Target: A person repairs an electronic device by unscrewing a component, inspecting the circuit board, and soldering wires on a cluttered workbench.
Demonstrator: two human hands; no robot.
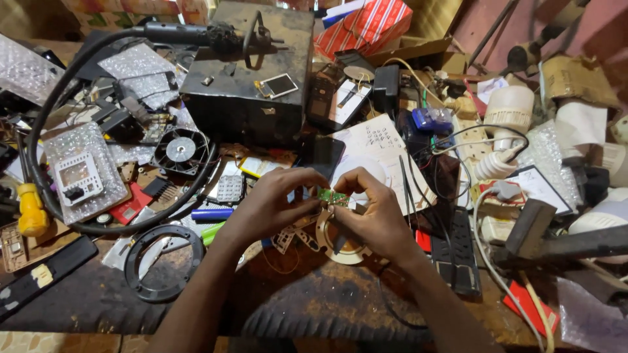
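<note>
Head view: left hand [267,204] and right hand [374,212] both pinch-grip small green circuit board [332,196].

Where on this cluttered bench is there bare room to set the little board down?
The one bare patch is the dark worn bench top along the near edge, between the black ring and the black power strip, under the forearms. Behind the left hand and right hand, which hold the small green circuit board, parts lie packed up to the black metal box.

The setting was an electronics repair workshop. A cluttered workbench [314,307] carried a cooling fan [180,150], power strip [458,252], bulbs [507,111] and loose circuit parts.
</note>
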